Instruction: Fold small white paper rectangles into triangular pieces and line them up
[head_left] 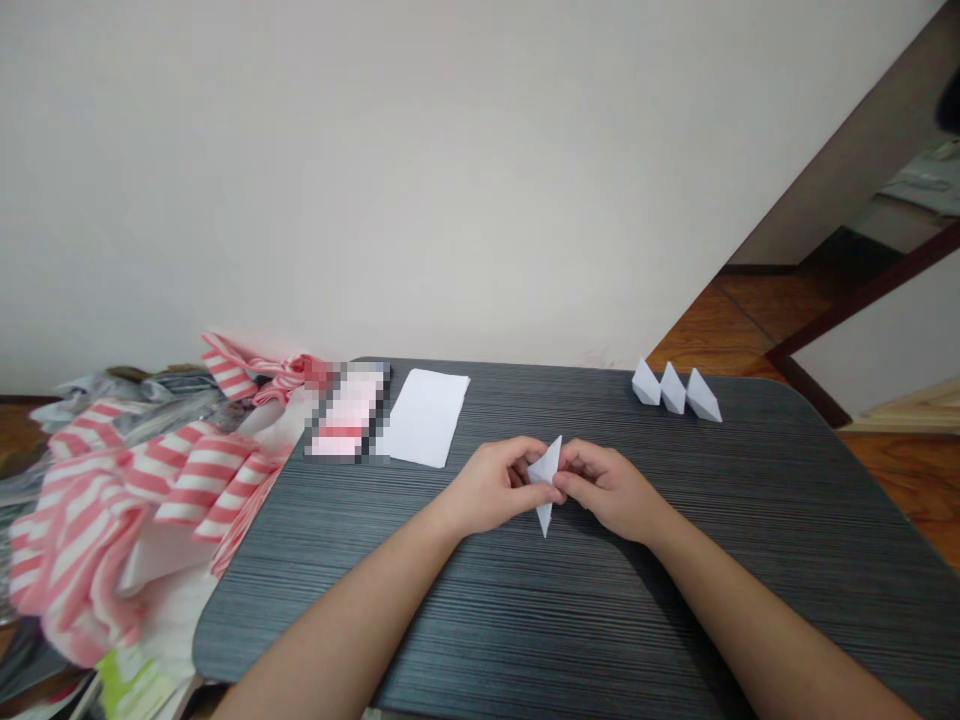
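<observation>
A small folded white paper piece [546, 466], pointed at its top and bottom ends, is held upright above the middle of the table. My left hand [499, 485] pinches it from the left, the thumb lying across its front. From the right, my right hand [611, 487] grips its edge between thumb and fingers. The fingers hide part of the folds. Three folded white paper shapes [673, 388] with pointed tops stand in a row near the back right of the table. A stack of white paper sheets [427, 415] lies flat at the back left.
The dark wood-grain table [480, 620] stands against a pale wall [465, 180]. Beside the paper stack lies a pixelated pink and white object [349, 410]. Red-and-white striped cloth [195, 470] and other items are heaped off the table's left side. Wooden floor [900, 480] shows on the right.
</observation>
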